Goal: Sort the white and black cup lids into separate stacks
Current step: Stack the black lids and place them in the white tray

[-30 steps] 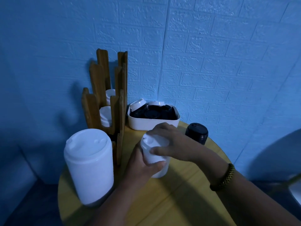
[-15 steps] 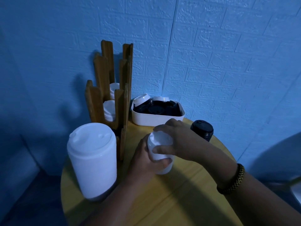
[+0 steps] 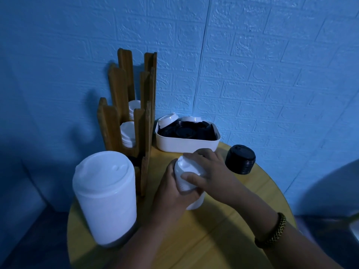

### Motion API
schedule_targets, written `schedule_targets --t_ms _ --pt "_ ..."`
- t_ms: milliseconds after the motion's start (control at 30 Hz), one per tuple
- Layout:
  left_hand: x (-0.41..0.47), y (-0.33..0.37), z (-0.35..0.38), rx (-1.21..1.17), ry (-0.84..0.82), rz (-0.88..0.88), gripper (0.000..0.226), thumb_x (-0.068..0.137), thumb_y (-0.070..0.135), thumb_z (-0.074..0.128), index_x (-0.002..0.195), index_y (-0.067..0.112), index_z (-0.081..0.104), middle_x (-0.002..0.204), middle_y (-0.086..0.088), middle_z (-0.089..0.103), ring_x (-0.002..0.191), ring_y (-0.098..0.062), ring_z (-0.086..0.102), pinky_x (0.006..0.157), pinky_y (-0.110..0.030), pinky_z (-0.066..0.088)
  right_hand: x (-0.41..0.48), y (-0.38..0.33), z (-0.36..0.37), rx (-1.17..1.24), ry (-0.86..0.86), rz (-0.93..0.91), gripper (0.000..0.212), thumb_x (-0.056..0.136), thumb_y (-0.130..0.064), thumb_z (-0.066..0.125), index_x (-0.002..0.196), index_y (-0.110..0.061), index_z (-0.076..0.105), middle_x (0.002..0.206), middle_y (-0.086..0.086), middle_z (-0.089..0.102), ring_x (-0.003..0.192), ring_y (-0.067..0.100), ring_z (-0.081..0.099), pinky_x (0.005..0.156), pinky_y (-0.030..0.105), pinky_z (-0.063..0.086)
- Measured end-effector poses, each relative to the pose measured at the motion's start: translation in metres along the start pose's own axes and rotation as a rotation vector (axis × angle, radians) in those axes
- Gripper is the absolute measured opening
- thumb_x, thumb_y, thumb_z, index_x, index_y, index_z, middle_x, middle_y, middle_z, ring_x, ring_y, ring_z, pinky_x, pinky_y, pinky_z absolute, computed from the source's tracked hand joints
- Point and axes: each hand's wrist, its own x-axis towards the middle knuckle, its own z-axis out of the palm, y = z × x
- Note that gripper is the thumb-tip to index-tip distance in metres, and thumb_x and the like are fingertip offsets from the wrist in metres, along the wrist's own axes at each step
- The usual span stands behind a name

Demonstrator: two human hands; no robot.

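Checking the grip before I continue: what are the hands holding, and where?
The white lid stack: left hand wraps its side, right hand grips its top.

Likely a café-like corner: wooden lid rack (image 3: 113,121), tub (image 3: 186,146) of cup lids (image 3: 186,130), round table (image 3: 213,230), brick-textured wall (image 3: 272,74).

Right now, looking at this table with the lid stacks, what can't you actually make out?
All in the head view:
Lid count of the small white stack: the left hand and right hand wrap it.
What lies under the black lids in the white tray: buried, dark.
The wooden rack, lowest slot: behind the tall white stack, in shadow.
Pale object at the right edge: cut off by the frame.
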Motion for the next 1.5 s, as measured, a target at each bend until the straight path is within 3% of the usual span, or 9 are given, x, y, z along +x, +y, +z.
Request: schedule_targets --t_ms 167,300,400,567,767,900,1100,1400,1500 --pt "0.002 0.003 0.0 -0.094 0.011 -0.011 0.096 0.067 0.052 0.086 0.137 0.064 0.023 0.128 0.042 0.045 0.12 0.016 0.047 0.093 -0.018 0.046 0.013 0.001 0.002 -0.086 -0.064 -0.07 0.07 0.083 -0.081 0.036 0.143 -0.044 0.043 0.135 -0.011 0.041 0.125 0.011 0.033 0.105 0.031 0.033" --pt "0.0 0.0 -0.002 -0.149 0.035 -0.003 0.097 0.063 0.07 0.08 0.145 0.054 0.032 0.134 0.033 0.053 0.12 0.009 0.054 0.093 -0.023 0.048 0.061 0.022 -0.021 0.253 0.021 0.001 0.059 0.101 -0.057 0.037 0.119 -0.01 0.067 0.121 0.01 0.058 0.115 0.022 0.053 0.099 0.034 0.043" --pt "-0.001 0.0 -0.002 -0.151 0.018 -0.009 0.096 0.063 0.069 0.08 0.145 0.057 0.03 0.133 0.037 0.051 0.119 0.011 0.052 0.09 -0.015 0.046 0.117 0.057 -0.03 -0.143 0.158 0.068 0.037 0.102 -0.037 0.041 0.116 -0.017 0.069 0.137 0.007 0.055 0.128 0.032 0.044 0.104 0.05 0.039" --pt "0.001 0.0 -0.002 -0.175 0.011 -0.022 0.09 0.063 0.065 0.08 0.14 0.057 0.033 0.131 0.044 0.049 0.122 0.017 0.048 0.088 -0.002 0.042 0.177 0.082 -0.031 -0.65 0.001 0.052 0.038 0.098 -0.024 0.043 0.127 -0.033 0.065 0.161 -0.002 0.029 0.148 0.028 0.017 0.114 0.049 0.019" --pt "0.003 -0.002 -0.003 -0.179 -0.01 -0.053 0.09 0.064 0.064 0.084 0.132 0.074 0.027 0.132 0.043 0.048 0.122 0.017 0.047 0.098 -0.019 0.043 0.203 0.096 -0.022 -0.791 -0.227 0.008 0.043 0.1 -0.02 0.039 0.139 -0.031 0.055 0.154 -0.004 0.039 0.141 0.028 0.029 0.11 0.047 0.03" --pt "0.001 -0.002 -0.003 -0.159 -0.009 -0.045 0.09 0.064 0.064 0.082 0.134 0.073 0.027 0.131 0.045 0.047 0.12 0.019 0.047 0.093 -0.013 0.041 0.193 0.095 -0.032 -0.729 -0.036 -0.094 0.037 0.094 -0.021 0.051 0.127 -0.025 0.066 0.151 -0.003 0.045 0.135 0.028 0.036 0.103 0.044 0.034" --pt "-0.001 0.002 -0.004 -0.173 0.01 -0.049 0.088 0.062 0.062 0.085 0.131 0.073 0.032 0.131 0.04 0.052 0.119 0.012 0.052 0.098 -0.025 0.047 0.104 0.07 -0.051 -0.377 0.467 -0.336 0.023 0.083 0.001 0.067 0.1 -0.01 0.077 0.132 0.004 0.064 0.11 0.032 0.054 0.092 0.037 0.046" --pt "-0.008 0.009 -0.006 -0.174 0.025 -0.02 0.085 0.064 0.058 0.084 0.134 0.065 0.036 0.13 0.037 0.055 0.117 0.011 0.054 0.094 -0.024 0.049 -0.057 0.093 0.006 -0.32 -0.007 -0.098 0.024 0.085 0.0 0.06 0.096 -0.016 0.075 0.138 -0.009 0.059 0.124 0.01 0.043 0.099 0.024 0.046" --pt "-0.01 0.011 -0.007 -0.167 0.031 -0.022 0.082 0.065 0.054 0.084 0.129 0.07 0.035 0.128 0.037 0.055 0.115 0.013 0.054 0.089 -0.019 0.047 -0.06 0.084 0.001 -0.156 0.053 0.061 0.018 0.087 -0.005 0.055 0.09 -0.018 0.067 0.13 -0.003 0.062 0.118 0.017 0.053 0.088 0.021 0.045"
